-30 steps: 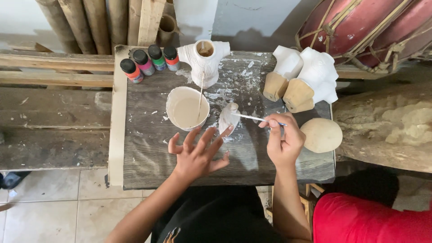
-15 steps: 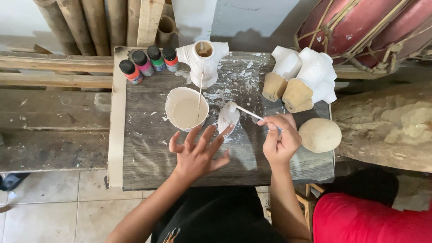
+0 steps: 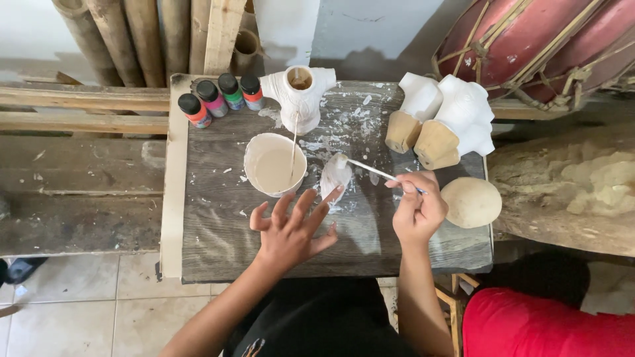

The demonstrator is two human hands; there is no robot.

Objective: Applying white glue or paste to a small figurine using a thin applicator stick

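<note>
1. Pinching a thin white-handled brush point(image 3: 374, 170) between thumb and closed fingers, the right hand point(image 3: 418, 213) was seen above the grey wooden board point(image 3: 218, 231).
2. The brush tip was laid against a small white-coated flat piece point(image 3: 335, 175).
3. The left hand point(image 3: 291, 228) was spread wide with nothing gripped; one fingertip was pressed on the lower edge of the piece.
4. A white bowl of pale cream paint point(image 3: 274, 164), with a stick resting in it, was noted just left of the piece.
5. Four small paint bottles with black caps point(image 3: 218, 99) were lined up at the far left corner.
6. A round tan wooden ball point(image 3: 471, 201) was recorded just right of the right hand.
</note>
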